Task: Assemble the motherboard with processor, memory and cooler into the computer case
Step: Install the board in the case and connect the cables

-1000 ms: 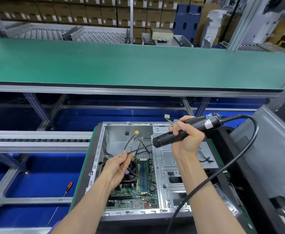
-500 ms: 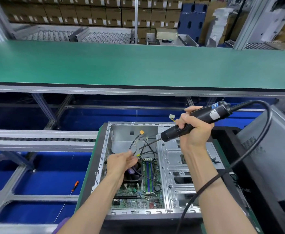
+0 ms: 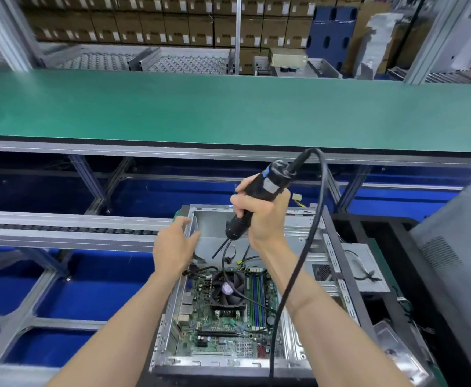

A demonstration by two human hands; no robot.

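Observation:
An open metal computer case [image 3: 334,263] lies flat in front of me. Inside it sits the green motherboard [image 3: 214,328] with a black cooler fan [image 3: 227,289] and memory sticks [image 3: 256,294]. My right hand [image 3: 259,216] grips a black electric screwdriver [image 3: 256,196], tilted steeply, its bit pointing down into the case's far left part. My left hand [image 3: 175,247] is spread with relaxed fingers at the case's left wall, holding nothing. Loose black cables [image 3: 224,263] run over the fan.
The screwdriver's thick black cord [image 3: 309,247] loops down over my right forearm. A long green conveyor belt [image 3: 228,113] runs across behind. A roller rail [image 3: 61,230] lies to the left, a grey case panel [image 3: 457,247] to the right. Cardboard boxes [image 3: 173,23] are stacked far back.
My left hand let go of the screwdriver bit and moved to the case's left wall. My right hand swung the screwdriver from nearly level to steeply upright.

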